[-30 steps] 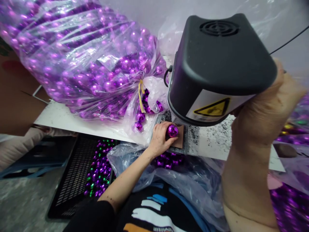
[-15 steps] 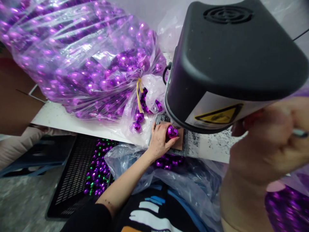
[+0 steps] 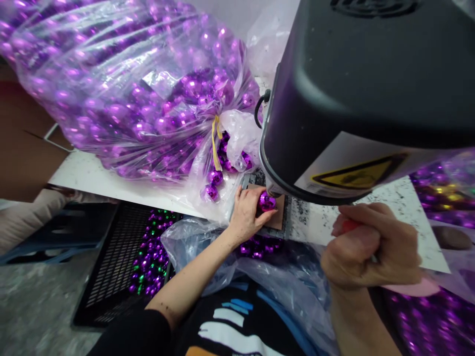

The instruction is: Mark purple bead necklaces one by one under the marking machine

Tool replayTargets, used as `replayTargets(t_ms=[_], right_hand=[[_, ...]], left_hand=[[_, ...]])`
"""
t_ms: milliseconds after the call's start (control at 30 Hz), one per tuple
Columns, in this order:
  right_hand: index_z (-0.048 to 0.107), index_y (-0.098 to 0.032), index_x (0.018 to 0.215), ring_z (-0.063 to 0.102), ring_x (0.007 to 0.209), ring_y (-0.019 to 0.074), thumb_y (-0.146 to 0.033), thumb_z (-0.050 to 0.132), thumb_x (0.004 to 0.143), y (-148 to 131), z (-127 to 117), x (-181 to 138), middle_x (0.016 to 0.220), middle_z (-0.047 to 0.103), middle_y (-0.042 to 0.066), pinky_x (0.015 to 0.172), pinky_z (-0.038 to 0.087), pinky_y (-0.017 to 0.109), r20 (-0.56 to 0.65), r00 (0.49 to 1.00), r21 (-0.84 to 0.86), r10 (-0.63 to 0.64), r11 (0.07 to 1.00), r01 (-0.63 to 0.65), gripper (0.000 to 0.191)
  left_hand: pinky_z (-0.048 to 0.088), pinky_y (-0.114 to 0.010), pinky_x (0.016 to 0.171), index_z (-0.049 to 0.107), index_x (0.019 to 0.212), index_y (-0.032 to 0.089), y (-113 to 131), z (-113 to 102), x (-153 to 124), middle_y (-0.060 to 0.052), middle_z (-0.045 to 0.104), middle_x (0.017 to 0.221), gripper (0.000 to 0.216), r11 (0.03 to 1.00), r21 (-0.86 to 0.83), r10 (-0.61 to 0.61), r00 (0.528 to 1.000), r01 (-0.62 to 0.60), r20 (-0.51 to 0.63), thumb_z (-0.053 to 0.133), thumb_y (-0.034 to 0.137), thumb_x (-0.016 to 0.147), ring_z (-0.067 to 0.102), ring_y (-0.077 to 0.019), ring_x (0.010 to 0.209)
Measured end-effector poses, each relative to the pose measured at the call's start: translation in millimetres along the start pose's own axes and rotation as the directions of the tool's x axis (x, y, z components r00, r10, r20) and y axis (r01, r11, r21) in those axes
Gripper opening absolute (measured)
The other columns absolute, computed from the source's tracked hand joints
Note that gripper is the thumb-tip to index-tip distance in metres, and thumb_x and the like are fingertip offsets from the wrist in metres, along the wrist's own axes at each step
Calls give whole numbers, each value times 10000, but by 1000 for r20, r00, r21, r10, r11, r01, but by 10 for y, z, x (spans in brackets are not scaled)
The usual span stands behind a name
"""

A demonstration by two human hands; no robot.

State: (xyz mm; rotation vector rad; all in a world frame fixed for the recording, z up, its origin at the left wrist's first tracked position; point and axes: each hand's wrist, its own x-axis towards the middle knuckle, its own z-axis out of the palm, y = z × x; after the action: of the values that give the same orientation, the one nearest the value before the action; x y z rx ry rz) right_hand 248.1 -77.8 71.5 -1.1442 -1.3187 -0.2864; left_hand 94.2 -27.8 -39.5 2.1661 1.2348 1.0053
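Observation:
My left hand (image 3: 248, 213) pinches a shiny purple ball (image 3: 266, 201) and holds it on a small brown pad (image 3: 276, 217) under the head of a black machine (image 3: 356, 89) with a yellow warning label. My right hand (image 3: 367, 249) is closed in a fist round a red-tipped handle (image 3: 347, 226) low at the right, in front of the white table (image 3: 92, 178). Most of the handle is hidden inside the fist.
A big clear bag (image 3: 126, 94) full of purple balls lies on the table at the left, tied with a yellow strip. Below the table stands a black crate (image 3: 115, 267) holding purple and green balls. Another clear bag (image 3: 282, 267) lies across my lap. More purple balls (image 3: 438, 316) sit lower right.
My right hand has come down from beside the machine head to low in front of the table, gripping the handle. My left hand has kept the ball on the pad.

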Motion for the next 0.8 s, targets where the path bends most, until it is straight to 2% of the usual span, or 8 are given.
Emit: replayTargets(t_ms=[133,267,367,500,667,800], right_hand=[[599,-107,759,473,542,63,-188,499,812,8,82,25,570,459,14,502,334,191,-79,997,76,-1,997,7,139],[530,-88,642,502,537,82,-207,538,804,44,124,5,531,446,17,513,362,199,-90,995,70,-46,996,53,201],[553,-99,664,519,561,91,-200,524,816,46,151,-50,536,442,15,528,376,205,-126,992,35,-31,999,35,185],[558,-100,698,511,592,76,-191,494,852,1,183,-77,554,443,13,593,409,218,-117,993,14,8,1000,-7,190],[540,-85,675,474,568,55,-205,486,880,33,220,-116,526,412,10,598,380,201,-161,987,14,-31,999,34,243],[591,-98,729,494,630,72,-244,471,906,217,221,-330,564,470,33,617,403,211,-55,998,-37,-5,999,3,258]], left_hand=[[339,-521,1128,545,1262,207,10,-1,6,-104,671,1146,462,999,3,36,999,-36,-26,675,444,887,604,-291,1110],[323,-521,1145,523,1288,207,7,-2,-2,-106,668,1167,473,999,9,41,999,-41,-7,654,449,903,606,-291,1124],[319,-521,1151,516,1304,206,-8,8,-14,-114,664,1186,478,999,-1,32,999,-32,14,646,442,910,602,-295,1138],[304,-519,1170,502,1322,207,-26,23,-26,-115,659,1207,493,998,-25,51,999,-50,7,649,435,910,602,-293,1150],[314,-510,1177,510,1311,194,-18,9,-20,-112,665,1210,498,998,45,47,998,-49,29,647,455,909,608,-283,1148],[404,-479,1109,546,1288,180,-10,0,-15,-109,679,1150,487,993,101,66,998,-67,16,663,447,898,621,-277,1118]])
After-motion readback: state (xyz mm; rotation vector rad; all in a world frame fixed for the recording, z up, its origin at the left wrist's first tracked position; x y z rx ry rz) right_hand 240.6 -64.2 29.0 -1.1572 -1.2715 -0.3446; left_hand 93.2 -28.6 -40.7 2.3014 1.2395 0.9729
